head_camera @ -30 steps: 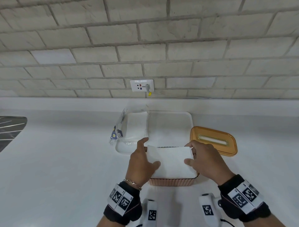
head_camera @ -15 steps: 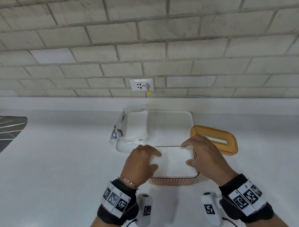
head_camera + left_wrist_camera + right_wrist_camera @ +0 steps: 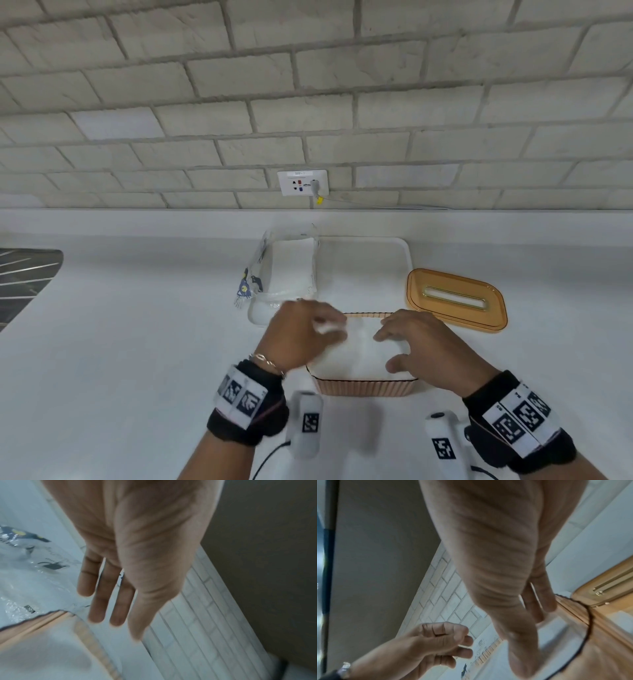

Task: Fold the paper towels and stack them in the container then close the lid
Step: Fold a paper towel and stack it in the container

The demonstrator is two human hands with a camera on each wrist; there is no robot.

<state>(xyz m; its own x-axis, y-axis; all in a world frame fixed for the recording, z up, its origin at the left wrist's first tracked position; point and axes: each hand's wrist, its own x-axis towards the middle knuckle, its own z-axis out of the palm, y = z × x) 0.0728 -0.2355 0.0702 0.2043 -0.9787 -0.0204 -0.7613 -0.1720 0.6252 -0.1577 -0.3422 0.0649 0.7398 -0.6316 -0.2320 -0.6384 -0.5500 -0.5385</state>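
Note:
The peach ribbed container stands on the white counter right in front of me. A stack of folded white paper towels fills it to the rim. My right hand lies over the right half of the stack, its straight fingers touching the top towel. My left hand is blurred just above the container's back left corner. Its fingers are straight and hold nothing. The orange slotted lid lies flat on the counter behind and to the right of the container.
A white tray sits behind the container. On its left side lies an open clear plastic package of paper towels. A brick wall with a socket runs along the back. A dark sink edge shows at far left.
The folded towel held over the container went down into it and was pressed flat. My left hand has since lifted off and moved back and left; my right hand stays on the stack.

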